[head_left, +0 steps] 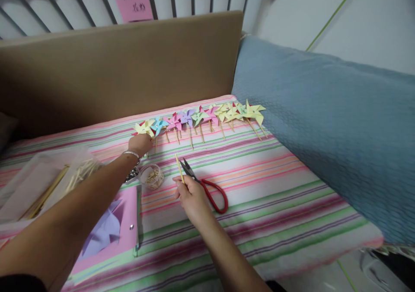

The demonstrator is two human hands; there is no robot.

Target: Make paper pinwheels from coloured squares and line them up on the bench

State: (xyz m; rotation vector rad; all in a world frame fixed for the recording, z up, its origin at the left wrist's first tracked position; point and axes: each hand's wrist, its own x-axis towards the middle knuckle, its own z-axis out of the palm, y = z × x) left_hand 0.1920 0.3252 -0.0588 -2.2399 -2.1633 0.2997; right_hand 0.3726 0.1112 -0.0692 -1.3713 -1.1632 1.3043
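Note:
A row of several paper pinwheels (201, 117) on thin sticks lies across the striped cloth (275, 197). My left hand (140, 144) reaches to the row's left end, fingers closed on the yellow pinwheel (145, 128) there. My right hand (190, 193) is closer to me and pinches a thin wooden stick (179, 168) that points up and away. Red-handled scissors (207, 189) lie on the cloth just right of that hand.
A small clear cup of pins (152, 176) stands between my hands. A pink sheet (125, 223) with a purple folded paper (105, 231) lies near left. A clear bag of wooden sticks (48, 184) is at far left. A brown board (123, 67) backs the cloth; a blue quilt (324, 123) lies right.

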